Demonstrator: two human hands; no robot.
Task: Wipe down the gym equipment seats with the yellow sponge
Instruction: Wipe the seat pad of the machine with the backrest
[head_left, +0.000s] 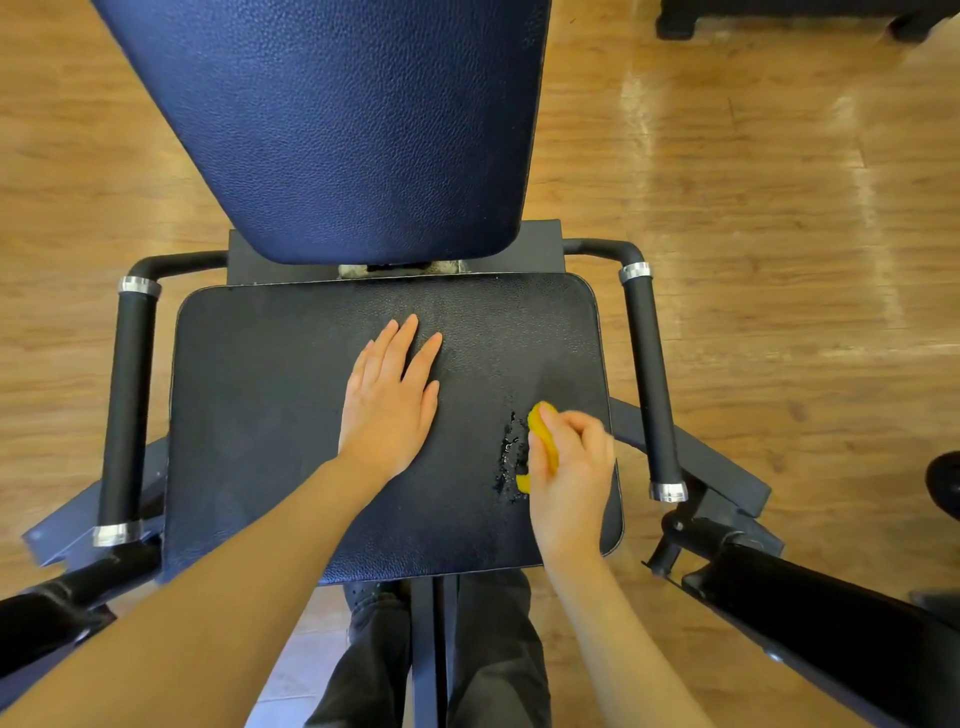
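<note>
1. Fingers (582, 431) of the right hand (569, 467) are curled round the yellow sponge (543, 441), which is gripped and pressed against the seat pad (270, 441) near its right front area.
2. Fingers (410, 343) of the left hand (387, 405) are laid out straight and flat on the middle of the seat pad; nothing is held by them.
3. The flat left hand is judged to be placed there as a brace, so that the body is steadied while it leans over the seat.
4. The sponge is held folded or squeezed in the grip, probably so that pressure can be put through it onto the textured vinyl.
5. A small wet patch (511, 457) with droplets is seen just beside the sponge on its left, touching the sponge's edge, which suggests that wiping is in hand at that spot.
6. The rest of the pad looks dry or only faintly marked, so the greater part of the wiping is judged not yet done.
7. The blue backrest (337, 130) stands tilted behind the seat, and two black padded handles (127, 405) run along either side, well apart from both hands.
8. The wooden floor (779, 208) lies beneath the machine.
9. No brand, label or writing can be read on the equipment or the sponge.
</note>
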